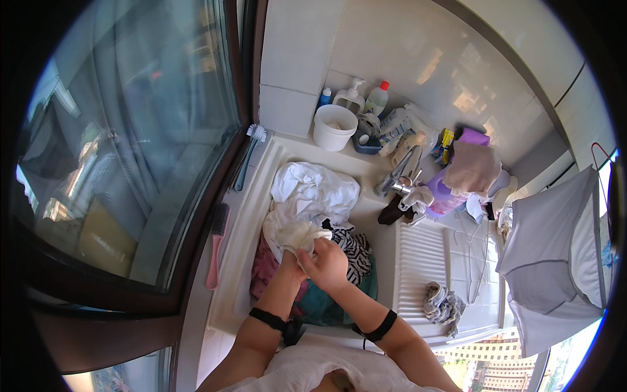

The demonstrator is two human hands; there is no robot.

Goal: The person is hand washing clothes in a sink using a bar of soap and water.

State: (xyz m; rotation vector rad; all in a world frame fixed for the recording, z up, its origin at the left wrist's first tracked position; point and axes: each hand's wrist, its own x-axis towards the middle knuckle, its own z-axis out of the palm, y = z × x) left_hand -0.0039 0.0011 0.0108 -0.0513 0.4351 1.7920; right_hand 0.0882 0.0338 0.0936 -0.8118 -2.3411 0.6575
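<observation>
Over the laundry sink (230,281), my left hand (294,267) is mostly covered by a cream-white cloth (299,235). The fingers of my right hand (329,264) pinch that cloth's edge against it. White garments (316,188) lie bunched in the upper part of the basin. Beneath and beside my hands are a black-and-white patterned cloth (355,250), a pink cloth (264,267) and a teal item (325,301), whose kind I cannot tell. The chrome faucet (399,176) stands at the basin's upper right corner, and small cloths hang by it.
A ribbed washboard (421,272) adjoins the basin, with a crumpled grey cloth (443,308) and wire hangers (472,264). A pink-handled brush (214,255) lies on the left ledge below a dish brush (247,159). Behind stand a white bucket (333,137) and bottles. Grey underwear (548,259) hangs right.
</observation>
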